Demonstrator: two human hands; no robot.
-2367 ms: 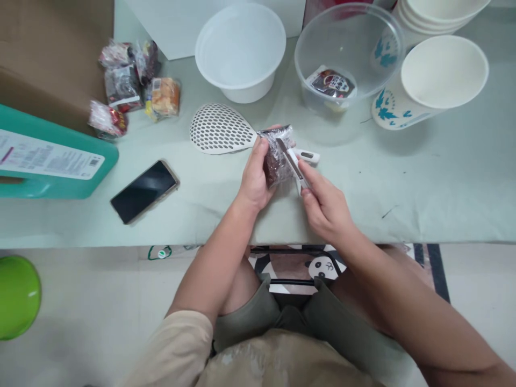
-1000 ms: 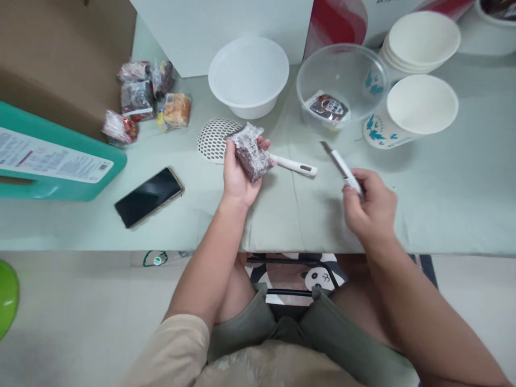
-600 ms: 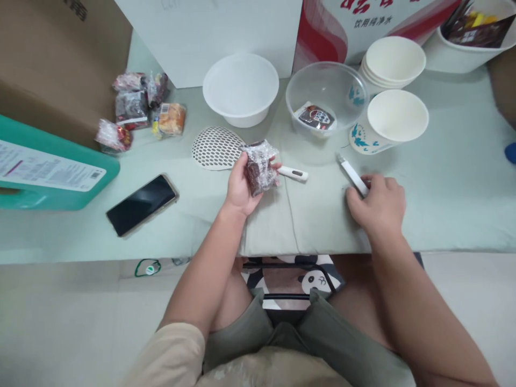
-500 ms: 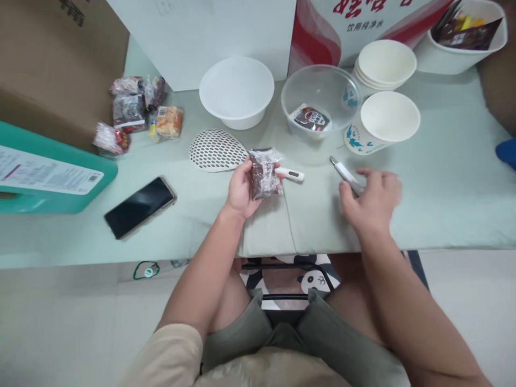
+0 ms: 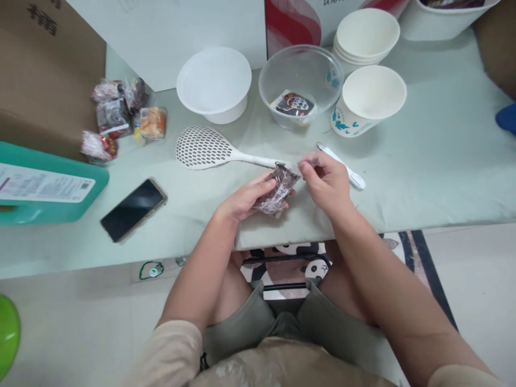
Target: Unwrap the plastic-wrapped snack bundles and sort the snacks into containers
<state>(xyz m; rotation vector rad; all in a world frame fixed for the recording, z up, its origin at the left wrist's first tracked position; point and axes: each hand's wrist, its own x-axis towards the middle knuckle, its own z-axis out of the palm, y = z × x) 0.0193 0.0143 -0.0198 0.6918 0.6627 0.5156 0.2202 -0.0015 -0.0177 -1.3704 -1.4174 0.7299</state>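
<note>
My left hand [image 5: 253, 196] is wrapped round a clear plastic packet [image 5: 278, 193] with dark brown contents, held tilted above the front of the table. My right hand [image 5: 324, 174] is closed in a pinch at the packet's upper right corner, where thin clear film shows. Just beyond the right hand lies a white utility knife [image 5: 342, 166], its tip pointing up and left. Behind the packet, a white slotted skimmer [image 5: 207, 148] rests flat, and the end of its handle is partly hidden by the packet.
Along the back stand a white bowl [image 5: 213, 86], a clear bowl [image 5: 300, 75] with a dark sachet inside, and paper cups [image 5: 373, 99]. A phone [image 5: 134, 209], wrapped snacks [image 5: 115, 115] and a green container [image 5: 52, 183] are on the left.
My right hand has left the utility knife on the table and moved left to the packet's corner. My left hand has tilted the packet. The whole view has shifted a little.
</note>
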